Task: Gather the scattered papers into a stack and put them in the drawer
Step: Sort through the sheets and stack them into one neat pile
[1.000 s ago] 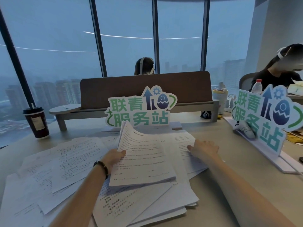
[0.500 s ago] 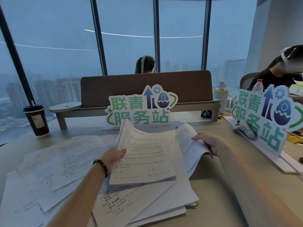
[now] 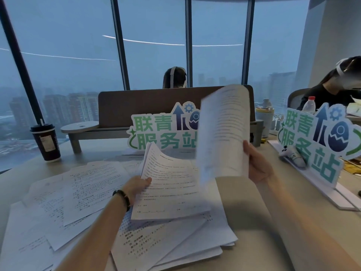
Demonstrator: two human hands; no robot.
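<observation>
- The sheet (image 3: 222, 132) you hold in your right hand (image 3: 257, 163) is up in the air, above the right end of the stack (image 3: 172, 192), and it bends and blurs. You grip it by one edge only, so I judge it could fold or slip as you bring it down onto the stack.
- The stack itself is not squared: its far edge lifts off the surface (image 3: 254, 241), and the pages under it fan out toward you at odd angles. If you drop the sheet on crooked, the pile may slide off those loose pages.
- More loose papers (image 3: 78, 192) lie spread to the left of the stack, overlapping, and a coffee cup (image 3: 45, 142) stands beyond them, well left of the stack. A wide sweep with your left arm could knock it over onto them.
- No drawer is in view, so that step is not yet begun.
- Your right hand is raised to the right of the stack, thumb forward and fingers clamped on the sheet's right edge.
- Your left hand (image 3: 136, 186) reaches in low from the left, thumb on top of the stack's left edge, pinching it; the fingers underneath are hidden.
</observation>
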